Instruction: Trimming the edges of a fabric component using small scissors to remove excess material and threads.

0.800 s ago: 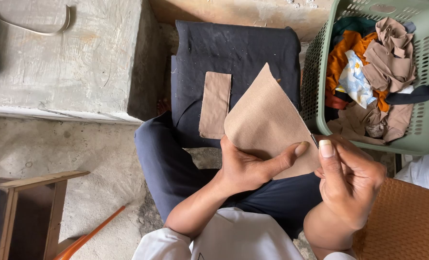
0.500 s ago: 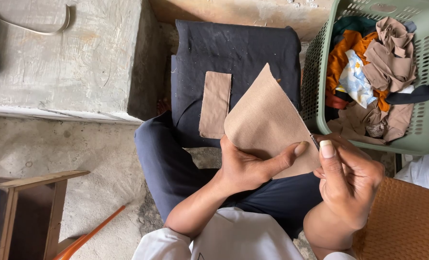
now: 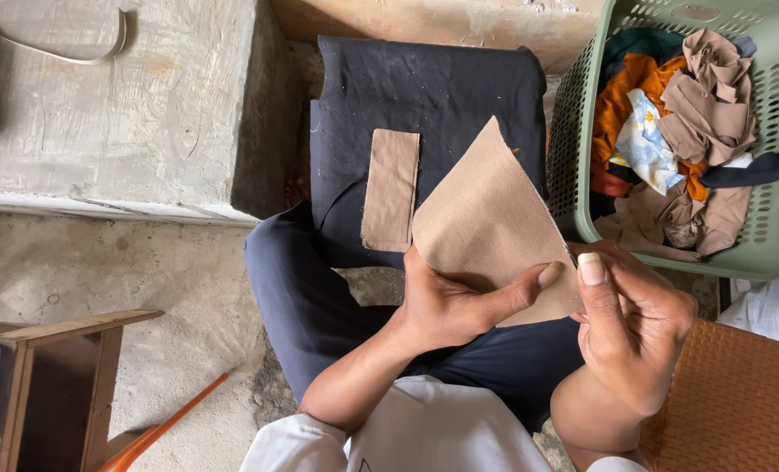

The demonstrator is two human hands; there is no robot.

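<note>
Two hands hold our tan fabric triangle over the lap | left hand grips its lower edge, fingers clenched | right hand pinches the 4 o'clock corner | tan strip lies at 9 o'clock | better kept taut, we judge.

Matt cloth, rough concrete, perforated plastic

The tan fabric piece at centre looks smooth, matt woven cloth — like the strip on the lint-flecked black cloth; upper right, a green plastic basket; upper left, a rough concrete block; lower left, dull brown wood
</note>
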